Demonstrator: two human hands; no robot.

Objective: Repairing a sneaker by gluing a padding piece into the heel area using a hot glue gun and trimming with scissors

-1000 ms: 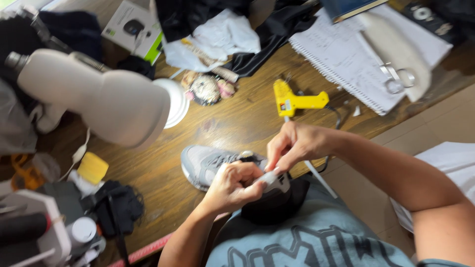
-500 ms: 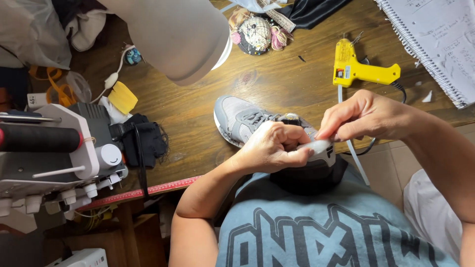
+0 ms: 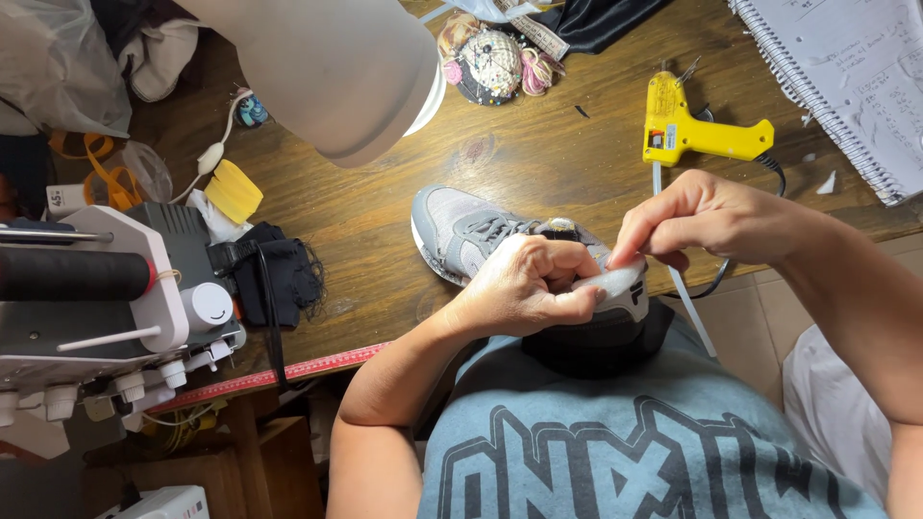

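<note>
Grey mesh sneaker (image 3: 471, 235) at near edge of scuffed wooden counter (image 3: 385, 207), heel toward body. Left hand (image 3: 529, 284) in tight grip on heel. Right hand (image 3: 707, 219) pinching pale, soft strip (image 3: 615, 282) at heel. Yellow plastic glue gun (image 3: 687, 133) just beyond. Round beaded pincushion (image 3: 486, 65) further back.

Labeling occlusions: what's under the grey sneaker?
The grey sneaker has its toe on the wooden table; its heel sits over a black piece at the person's lap. Left hand and right hand cover the heel, hiding the contact.
</note>
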